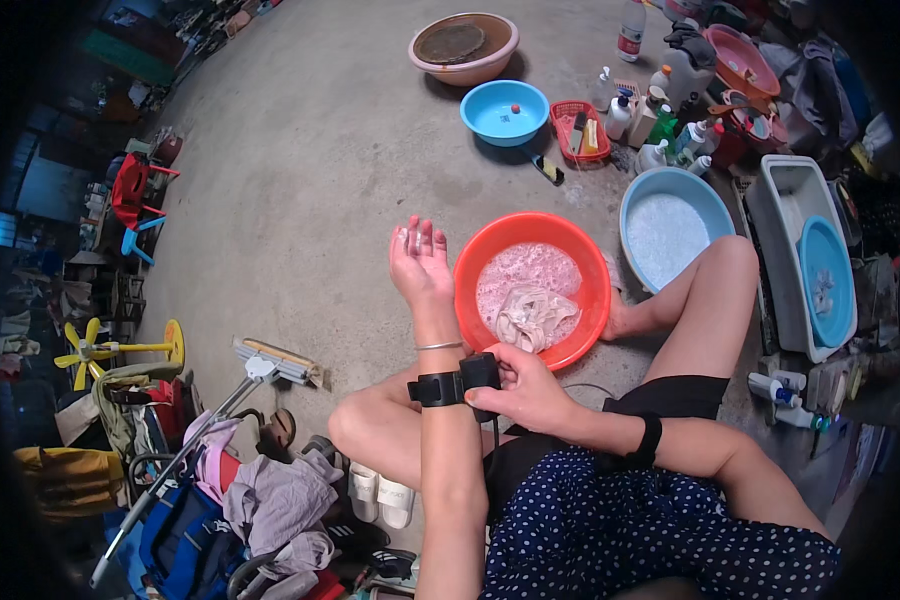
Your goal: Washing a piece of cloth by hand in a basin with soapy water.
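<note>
My left hand (pixel 421 262) is raised palm up beside the red basin, its fingers loosely apart with a little white foam on them and nothing held. A thin silver bangle (pixel 439 346) and a black wrist strap (pixel 441 390) circle that forearm. On the strap sits a black box-shaped device (pixel 481 379) with a cable. My right hand (pixel 525 390) grips this device between thumb and fingers. Just beyond, the red plastic basin (pixel 470 326) holds pinkish sudsy water. A wet pale cloth (pixel 534 311) lies bunched in the suds.
Right of the red basin stands a light-blue basin (pixel 634 247) of foamy water. Beyond are a smaller blue basin (pixel 487 127), a red basket (pixel 581 154) and several pump bottles (pixel 619 116). A floor squeegee (pixel 195 442) leans over clothes and a blue bag (pixel 187 536) at left.
</note>
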The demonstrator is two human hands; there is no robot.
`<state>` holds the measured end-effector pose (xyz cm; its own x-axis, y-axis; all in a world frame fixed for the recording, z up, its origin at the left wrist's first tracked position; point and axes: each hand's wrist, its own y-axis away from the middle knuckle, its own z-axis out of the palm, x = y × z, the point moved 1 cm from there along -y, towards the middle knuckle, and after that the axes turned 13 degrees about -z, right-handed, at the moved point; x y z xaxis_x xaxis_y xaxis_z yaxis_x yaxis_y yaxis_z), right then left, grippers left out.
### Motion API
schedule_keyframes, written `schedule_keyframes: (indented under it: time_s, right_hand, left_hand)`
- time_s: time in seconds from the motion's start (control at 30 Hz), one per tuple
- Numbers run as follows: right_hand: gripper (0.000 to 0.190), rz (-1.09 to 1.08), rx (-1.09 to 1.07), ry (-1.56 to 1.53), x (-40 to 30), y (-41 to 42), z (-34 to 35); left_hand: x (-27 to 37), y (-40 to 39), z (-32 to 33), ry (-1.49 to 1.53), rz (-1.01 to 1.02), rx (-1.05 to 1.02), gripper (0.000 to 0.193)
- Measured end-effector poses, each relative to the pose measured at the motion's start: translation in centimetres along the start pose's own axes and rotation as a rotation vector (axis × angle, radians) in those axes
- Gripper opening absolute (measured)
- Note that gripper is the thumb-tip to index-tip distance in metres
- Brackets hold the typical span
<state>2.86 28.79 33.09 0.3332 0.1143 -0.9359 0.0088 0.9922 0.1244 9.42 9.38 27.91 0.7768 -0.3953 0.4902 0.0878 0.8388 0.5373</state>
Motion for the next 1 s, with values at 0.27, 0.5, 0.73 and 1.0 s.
schedule_keyframes:
  time_s: [0.27,0.5,0.73,1.0]
  right_hand:
    - [0.041,0.028,0.035,-0.139,-0.1,0.1,0.1]
    - [0.046,0.024,-0.131,-0.053,-0.6,-0.6,-1.2]
    - [0.037,0.022,-0.022,0.032,0.6,-0.5,-0.4]
    - [0.036,0.009,0.021,0.064,1.1,-0.4,0.1]
  left_hand:
    - [-0.3,-0.2,-0.4,0.052,-0.023,0.017,0.028]
    - [-1.0,-0.1,-1.3,-0.161,0.072,0.090,0.034]
    - [-1.0,0.1,-0.8,-0.479,0.273,0.066,0.042]
    - [0.0,-0.2,-1.8,0.379,-0.098,-0.092,0.050]
